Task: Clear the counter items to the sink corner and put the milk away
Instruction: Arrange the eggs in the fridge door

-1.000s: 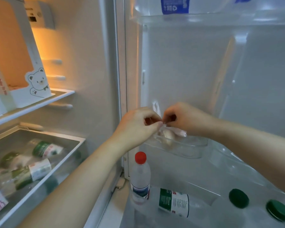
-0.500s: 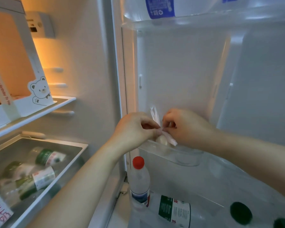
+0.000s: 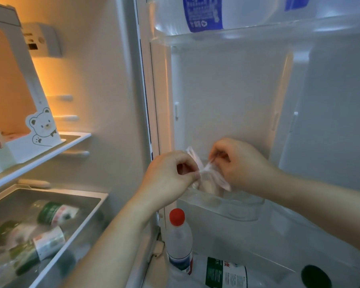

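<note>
Fingers of left hand and right hand pinched on clear plastic bag between them, in door bin.

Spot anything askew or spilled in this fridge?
A green-label bottle lies on its side low in the door, beside the upright red-cap bottle. No spill visible. The left hand and right hand pinch the bag.

Home kitchen: open fridge, door bin with bottles, bear-print cake box on shelf.
</note>
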